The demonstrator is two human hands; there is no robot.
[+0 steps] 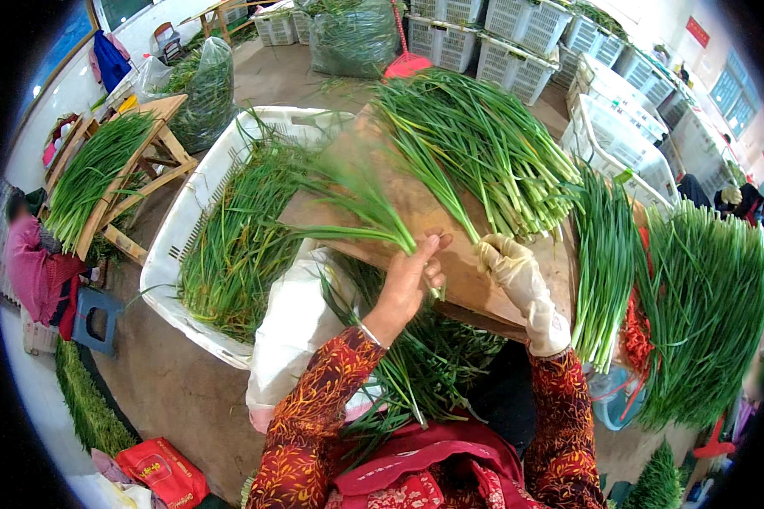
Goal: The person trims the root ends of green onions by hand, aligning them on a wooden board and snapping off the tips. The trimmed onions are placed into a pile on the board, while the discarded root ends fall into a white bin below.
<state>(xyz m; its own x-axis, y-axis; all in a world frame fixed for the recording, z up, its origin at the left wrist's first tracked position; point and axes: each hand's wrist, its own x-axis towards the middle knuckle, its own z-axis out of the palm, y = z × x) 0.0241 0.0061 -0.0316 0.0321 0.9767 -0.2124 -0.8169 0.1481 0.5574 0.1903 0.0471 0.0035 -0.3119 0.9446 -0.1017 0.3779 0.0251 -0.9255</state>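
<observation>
My bare left hand (405,287) is closed around a small bunch of garlic chives (382,225), whose leaf tips smear with motion toward the upper left. In a cream glove, my right hand (514,284) pinches the pale stem ends of a few more garlic chives. Their leaves lie up and away across the wooden board (475,284). A large heap of garlic chives (492,153) covers the far right of this board, stems pointing to the right. Loose leaves (424,356) lie on my lap below the left hand.
Left of the board stands a white crate (165,271) filled with loose, partly yellowed leaves. More chives (705,305) stand bundled at right, beside red ties (635,339). A person (38,263) sits far left by a tilted wooden stand (115,204). White crates (518,64) are stacked behind.
</observation>
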